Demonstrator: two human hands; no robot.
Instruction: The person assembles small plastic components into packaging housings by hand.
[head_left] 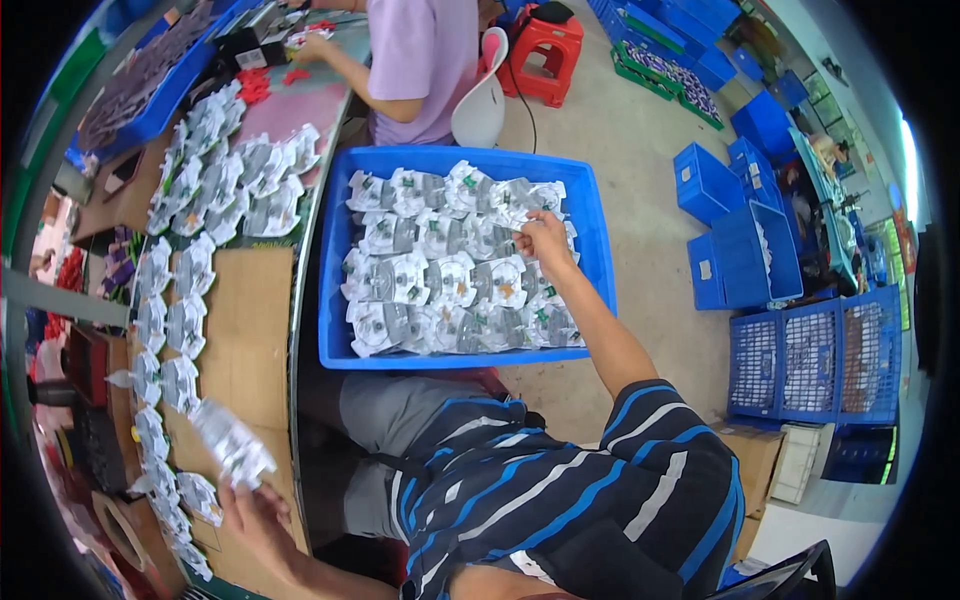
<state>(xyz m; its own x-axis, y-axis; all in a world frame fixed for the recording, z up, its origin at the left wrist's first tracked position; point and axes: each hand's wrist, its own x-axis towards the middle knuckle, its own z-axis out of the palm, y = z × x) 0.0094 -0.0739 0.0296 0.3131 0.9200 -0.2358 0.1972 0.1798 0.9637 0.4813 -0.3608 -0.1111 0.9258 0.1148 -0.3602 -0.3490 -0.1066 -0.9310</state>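
Observation:
My left hand (258, 512) grips the lower end of a white and grey moulded plastic part (232, 442), slightly blurred, held tilted above the bench at the left. My right hand (543, 238) reaches into a large blue plastic bin (606, 250). Its fingers are pinched at the edge of another white and grey plastic part (513, 212) in the bin's upper right. Similar parts, several with small green or orange pieces, lie in rows filling the bin. More of them stand in two columns along the bench, such as the part (181, 384) near my left hand.
Cardboard (250, 340) covers the bench beside the bin. Beyond, a co-worker in a lilac shirt (425, 70) handles things near red pieces (256, 86). A red stool (546, 55), a white chair (480, 105), blue crates (750, 250) and stacked blue baskets (812, 358) stand around the floor.

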